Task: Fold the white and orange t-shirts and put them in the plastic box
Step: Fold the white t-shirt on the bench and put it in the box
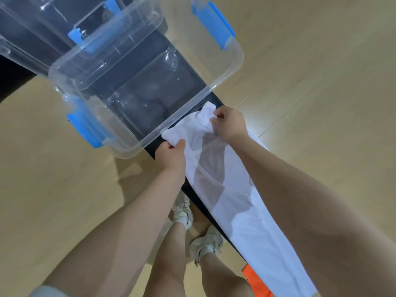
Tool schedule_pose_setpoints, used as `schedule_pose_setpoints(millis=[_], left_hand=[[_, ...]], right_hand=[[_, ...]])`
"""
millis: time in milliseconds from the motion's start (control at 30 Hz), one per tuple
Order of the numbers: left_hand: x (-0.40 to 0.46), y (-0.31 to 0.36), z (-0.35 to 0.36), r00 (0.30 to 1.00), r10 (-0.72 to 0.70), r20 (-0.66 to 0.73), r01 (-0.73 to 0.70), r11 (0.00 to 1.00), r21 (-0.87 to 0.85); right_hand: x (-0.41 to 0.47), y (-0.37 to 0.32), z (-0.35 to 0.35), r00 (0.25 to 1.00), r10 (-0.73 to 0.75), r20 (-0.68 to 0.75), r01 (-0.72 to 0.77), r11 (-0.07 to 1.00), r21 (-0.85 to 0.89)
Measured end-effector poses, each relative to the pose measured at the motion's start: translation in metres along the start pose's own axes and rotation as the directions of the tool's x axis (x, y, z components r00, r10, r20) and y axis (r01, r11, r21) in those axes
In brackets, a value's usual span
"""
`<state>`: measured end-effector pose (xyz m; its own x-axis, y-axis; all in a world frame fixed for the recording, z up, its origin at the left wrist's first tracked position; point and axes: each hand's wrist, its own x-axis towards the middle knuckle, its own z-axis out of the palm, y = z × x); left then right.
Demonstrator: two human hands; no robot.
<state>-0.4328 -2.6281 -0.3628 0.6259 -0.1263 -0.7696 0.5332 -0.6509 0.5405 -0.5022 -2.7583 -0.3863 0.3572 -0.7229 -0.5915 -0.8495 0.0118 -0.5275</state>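
Looking down through the head camera, I see both hands working the white shirt [235,202] at the near rim of the box [175,116]. My left hand [171,156] has its fingers and thumb curled on a bunched edge of the white cloth, just beside the box's near corner. My right hand [230,123] pinches another fold of the same shirt, close to the box's long rim, fingers curled in on the fabric. Between the two hands the cloth is gathered and rumpled; behind them it stretches out along the dark counter [205,213] toward me, partly under my right forearm. The orange shirt [256,282] shows as a small patch at the bottom edge, lying under or beside the white one; I cannot tell which. The box is clear plastic with blue latches [214,24] and sits open on the counter with nothing visible inside it. A second clear container [64,20] stands behind it. Below the counter edge I see pale sneakers [205,243] on a tan floor [321,71].
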Motion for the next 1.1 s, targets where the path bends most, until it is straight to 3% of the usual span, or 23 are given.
schedule_pose_setpoints(millis=[67, 100, 200, 333, 433, 533, 633, 700, 733, 767, 833, 1000, 1100], left_hand=[[-0.008, 0.005, -0.005, 0.998, -0.002, 0.06, 0.008, 0.995, -0.096], [-0.012, 0.005, -0.009, 0.995, -0.004, 0.1, 0.018, 0.99, -0.142], [-0.028, 0.005, -0.024, 0.972, 0.0, 0.235, 0.065, 0.961, -0.27], [-0.051, 0.015, -0.042, 0.931, 0.027, 0.364, 0.084, 0.955, -0.285], [-0.065, 0.029, -0.052, 0.929, 0.084, 0.36, -0.009, 0.979, -0.206], [-0.069, 0.045, -0.068, 0.925, 0.227, 0.303, -0.183, 0.969, -0.166], [-0.065, 0.06, -0.084, 0.902, 0.382, 0.2, -0.358, 0.922, -0.146], [-0.063, 0.064, -0.091, 0.881, 0.449, 0.15, -0.431, 0.891, -0.139], [-0.063, 0.063, -0.093, 0.867, 0.476, 0.151, -0.461, 0.879, -0.121], [-0.064, 0.06, -0.093, 0.85, 0.498, 0.172, -0.489, 0.867, -0.094], [-0.065, 0.046, -0.089, 0.823, 0.516, 0.24, -0.526, 0.85, -0.024], [-0.068, -0.006, -0.069, 0.724, 0.541, 0.428, -0.637, 0.762, 0.115], [-0.076, -0.048, -0.05, 0.625, 0.58, 0.522, -0.752, 0.626, 0.206]], right_hand=[[-0.005, 0.004, -0.003, 0.999, 0.017, -0.036, -0.016, 0.999, 0.033], [-0.01, 0.006, -0.007, 0.998, 0.037, -0.048, -0.03, 0.99, 0.136], [-0.028, 0.011, -0.03, 0.998, 0.048, -0.03, -0.026, 0.862, 0.506], [-0.049, 0.004, -0.062, 0.998, -0.003, 0.065, -0.044, 0.704, 0.708], [-0.054, -0.011, -0.079, 0.989, -0.012, 0.145, -0.097, 0.689, 0.718], [-0.058, -0.036, -0.091, 0.982, 0.028, 0.186, -0.154, 0.687, 0.711], [-0.06, -0.057, -0.095, 0.968, 0.095, 0.234, -0.25, 0.488, 0.836], [-0.054, -0.059, -0.095, 0.976, 0.089, 0.197, -0.212, 0.566, 0.797], [-0.054, -0.058, -0.095, 0.984, 0.098, 0.146, -0.173, 0.68, 0.713], [-0.053, -0.053, -0.093, 0.99, 0.099, 0.097, -0.138, 0.774, 0.618], [-0.057, -0.036, -0.088, 0.992, 0.122, 0.04, -0.126, 0.866, 0.485], [-0.069, 0.02, -0.074, 0.969, 0.245, 0.025, -0.243, 0.936, 0.256], [-0.08, 0.07, -0.067, 0.923, 0.383, 0.036, -0.384, 0.909, 0.164]])
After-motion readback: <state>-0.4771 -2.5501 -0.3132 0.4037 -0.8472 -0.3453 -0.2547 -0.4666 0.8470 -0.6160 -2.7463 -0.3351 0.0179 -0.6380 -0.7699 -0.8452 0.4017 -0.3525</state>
